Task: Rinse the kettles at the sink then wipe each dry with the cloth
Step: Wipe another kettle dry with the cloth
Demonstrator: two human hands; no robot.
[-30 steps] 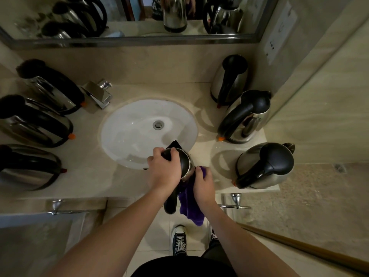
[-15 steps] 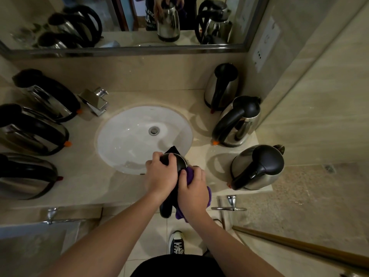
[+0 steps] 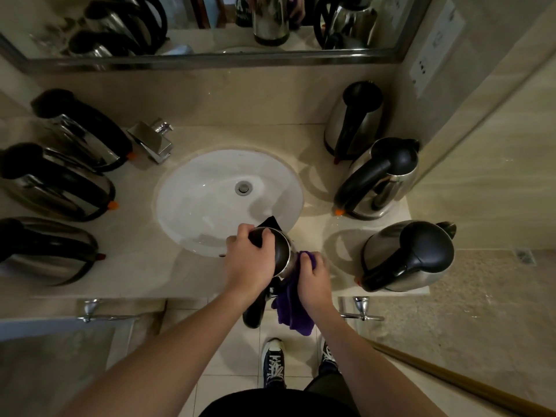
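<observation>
— Beige stone counter (image 3: pixel 144 266) under a wall mirror (image 3: pixel 210 25), white oval sink (image 3: pixel 204 200) sunk in its middle. Where is the kettle being worked on?

— At the counter's front edge, just right of the sink's front rim. The held kettle (image 3: pixel 281 251) is steel with a black lid and a black handle that hangs down past the edge.

— And the hands?

— The left hand (image 3: pixel 249 263) is curled over the lid and clamps the top. The right hand (image 3: pixel 313 281) grips a purple cloth (image 3: pixel 291 311) and presses it against the kettle's right side; the rest of the cloth hangs below the counter edge.

— What else is around?

— Three kettles on the right end: the nearest kettle (image 3: pixel 409 257) at the front right corner, a middle kettle (image 3: pixel 382 179) behind it, a back kettle (image 3: pixel 355 118) by the rear wall. Three more lie along the left edge: a front left kettle (image 3: pixel 45 251), a mid left kettle (image 3: pixel 57 182), a rear left kettle (image 3: pixel 81 130). A chrome tap (image 3: pixel 153 139) stands at the sink's back left rim.
</observation>
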